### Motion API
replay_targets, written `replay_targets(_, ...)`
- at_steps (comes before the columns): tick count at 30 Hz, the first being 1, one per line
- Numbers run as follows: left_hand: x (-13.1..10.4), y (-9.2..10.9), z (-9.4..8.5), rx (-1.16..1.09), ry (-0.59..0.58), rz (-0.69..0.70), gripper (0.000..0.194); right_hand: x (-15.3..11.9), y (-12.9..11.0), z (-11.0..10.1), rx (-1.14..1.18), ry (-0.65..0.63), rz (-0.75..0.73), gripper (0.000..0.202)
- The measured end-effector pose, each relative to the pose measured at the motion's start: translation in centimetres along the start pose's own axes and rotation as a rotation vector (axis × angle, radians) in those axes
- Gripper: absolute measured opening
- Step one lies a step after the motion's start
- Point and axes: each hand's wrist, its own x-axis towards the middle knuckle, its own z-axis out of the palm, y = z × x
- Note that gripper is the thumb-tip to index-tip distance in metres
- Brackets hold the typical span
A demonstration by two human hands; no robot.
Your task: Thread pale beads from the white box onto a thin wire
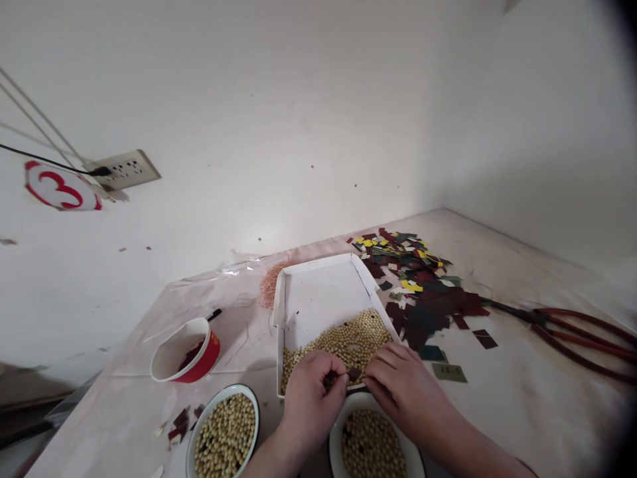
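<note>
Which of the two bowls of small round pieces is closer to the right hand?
The right-hand bowl, between the two forearms; the other bowl stands on the far side of the left forearm.

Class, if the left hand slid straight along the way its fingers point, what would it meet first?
Probably the small dark piece by the fingers of the left hand; whether they already touch is unclear.

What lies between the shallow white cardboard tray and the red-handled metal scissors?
A heap of flat dark-red and dark-green scraps separates the tray from the scissor handles; the head view shows it.
</note>
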Motion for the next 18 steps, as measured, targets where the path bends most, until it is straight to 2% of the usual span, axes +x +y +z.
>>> replay_targets(13, 0.03, 0.04, 0.01, -0.015, 0.0, 0.012, 0.012, 0.03, -0.11, 0.18, 0.098, -0.067, -0.053, 0.016)
replay_targets(18, 0.03, 0.08, -0.06, -0.015, 0.005, 0.013, 0.012, 0.06, -0.09, 0.33, 0.098, -0.036, -0.073, 0.015)
